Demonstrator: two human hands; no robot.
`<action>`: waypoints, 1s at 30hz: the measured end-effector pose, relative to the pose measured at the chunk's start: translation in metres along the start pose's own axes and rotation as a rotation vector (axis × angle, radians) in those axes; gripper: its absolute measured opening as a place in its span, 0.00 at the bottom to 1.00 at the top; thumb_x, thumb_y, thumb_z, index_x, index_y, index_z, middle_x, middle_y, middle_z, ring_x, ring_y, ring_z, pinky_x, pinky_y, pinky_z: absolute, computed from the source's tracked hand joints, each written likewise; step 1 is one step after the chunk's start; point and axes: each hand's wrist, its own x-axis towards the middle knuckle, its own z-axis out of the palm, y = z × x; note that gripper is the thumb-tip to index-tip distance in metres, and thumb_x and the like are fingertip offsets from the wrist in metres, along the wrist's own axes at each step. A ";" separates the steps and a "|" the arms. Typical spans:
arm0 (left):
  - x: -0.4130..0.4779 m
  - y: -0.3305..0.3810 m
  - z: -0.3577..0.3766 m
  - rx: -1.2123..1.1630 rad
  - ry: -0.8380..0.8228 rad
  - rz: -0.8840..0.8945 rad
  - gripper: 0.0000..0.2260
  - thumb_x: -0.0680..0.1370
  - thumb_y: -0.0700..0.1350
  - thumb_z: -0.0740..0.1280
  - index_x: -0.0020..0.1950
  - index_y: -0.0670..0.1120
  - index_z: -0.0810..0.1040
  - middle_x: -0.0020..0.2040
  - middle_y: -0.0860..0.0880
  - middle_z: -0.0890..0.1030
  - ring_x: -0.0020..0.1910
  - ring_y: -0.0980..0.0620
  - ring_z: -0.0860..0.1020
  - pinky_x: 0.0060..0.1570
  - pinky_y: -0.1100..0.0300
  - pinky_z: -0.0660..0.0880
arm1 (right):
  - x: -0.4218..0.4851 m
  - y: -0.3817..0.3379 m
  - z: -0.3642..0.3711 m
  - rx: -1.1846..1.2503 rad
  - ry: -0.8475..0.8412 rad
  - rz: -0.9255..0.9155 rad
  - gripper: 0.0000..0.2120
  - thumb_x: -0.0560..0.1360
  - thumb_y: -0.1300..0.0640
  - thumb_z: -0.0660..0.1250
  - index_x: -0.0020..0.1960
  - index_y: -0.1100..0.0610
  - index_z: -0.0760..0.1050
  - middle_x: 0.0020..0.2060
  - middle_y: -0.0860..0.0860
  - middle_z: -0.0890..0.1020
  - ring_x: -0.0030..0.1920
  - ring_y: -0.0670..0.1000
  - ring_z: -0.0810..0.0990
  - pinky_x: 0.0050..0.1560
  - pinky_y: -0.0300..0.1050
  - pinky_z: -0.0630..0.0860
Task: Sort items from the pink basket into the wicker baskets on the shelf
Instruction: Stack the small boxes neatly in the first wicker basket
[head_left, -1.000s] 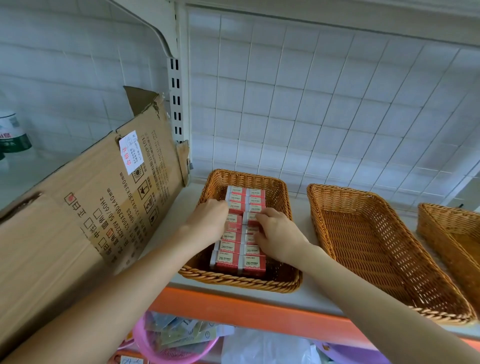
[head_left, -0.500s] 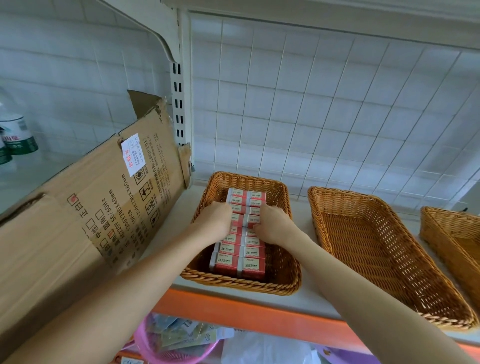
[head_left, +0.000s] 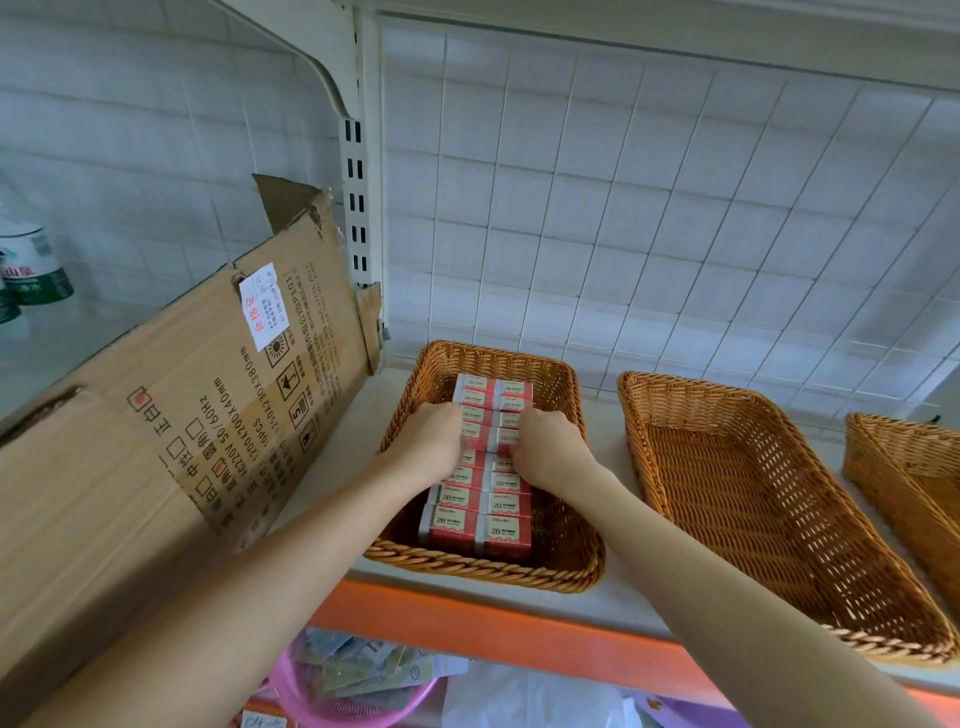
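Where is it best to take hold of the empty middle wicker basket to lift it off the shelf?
Probably both long rims of the middle basket, coming from the open front: the braided edge gives purchase, and the wire grid closes the back.

This is looking like a shop: slotted metal shelving (head_left: 356, 208) with an orange edge (head_left: 467, 618) is carrying wicker baskets (head_left: 483, 571) mid-frame, one displaying neat rows of identical small boxes (head_left: 501, 532).

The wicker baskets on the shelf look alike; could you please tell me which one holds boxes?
The leftmost basket, beside the cardboard carton, holds rows of red-and-white boxes; the middle basket shows only bare weave.
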 end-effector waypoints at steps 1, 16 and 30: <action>0.000 0.000 0.000 0.003 0.003 0.005 0.09 0.78 0.35 0.59 0.45 0.38 0.78 0.42 0.45 0.81 0.34 0.51 0.75 0.32 0.61 0.72 | 0.000 0.000 0.000 0.004 0.004 0.002 0.08 0.77 0.61 0.59 0.52 0.63 0.72 0.50 0.57 0.79 0.50 0.56 0.78 0.46 0.44 0.74; 0.003 -0.003 0.003 0.034 0.011 0.002 0.08 0.78 0.35 0.60 0.50 0.38 0.80 0.46 0.44 0.82 0.42 0.46 0.81 0.42 0.53 0.78 | 0.000 0.001 0.004 0.013 0.037 -0.004 0.07 0.77 0.62 0.57 0.51 0.62 0.72 0.48 0.56 0.79 0.40 0.51 0.73 0.41 0.41 0.73; -0.012 0.008 -0.014 0.107 0.086 0.148 0.09 0.79 0.44 0.63 0.57 0.42 0.72 0.51 0.48 0.76 0.46 0.51 0.76 0.41 0.62 0.74 | -0.011 0.008 -0.017 0.067 0.144 -0.006 0.06 0.76 0.62 0.59 0.50 0.61 0.72 0.52 0.57 0.75 0.50 0.57 0.76 0.48 0.47 0.74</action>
